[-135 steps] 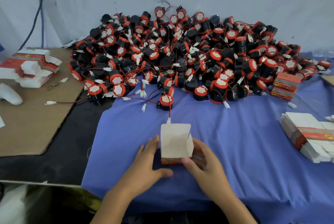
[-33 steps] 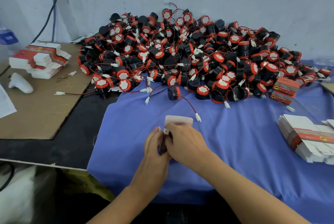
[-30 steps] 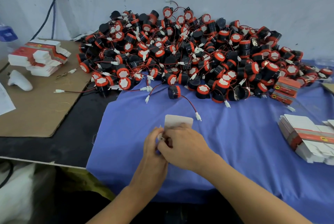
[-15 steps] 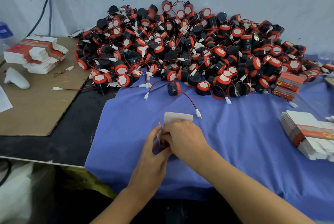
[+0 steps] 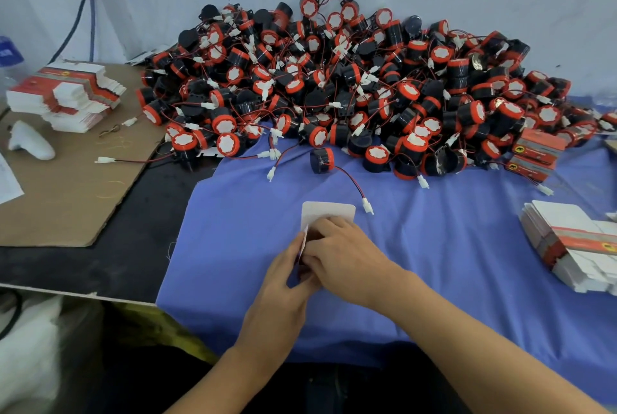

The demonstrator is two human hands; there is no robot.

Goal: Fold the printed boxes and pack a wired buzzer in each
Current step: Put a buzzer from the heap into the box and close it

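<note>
Right hand (image 5: 340,256) has crossed over small white-and-red printed cardboard box (image 5: 329,212), gripping it; left hand (image 5: 283,283) pinches its left edge. Box sits on blue cloth (image 5: 434,246), flap up, near black-and-red buzzer heap (image 5: 367,79).

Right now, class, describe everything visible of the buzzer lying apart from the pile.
The lone buzzer is a black cylinder with an orange-red band, plastic-looking, lying on its side on the blue cloth before the pile. Its red-and-black wire curves to a white connector. Nothing grips it.
</note>
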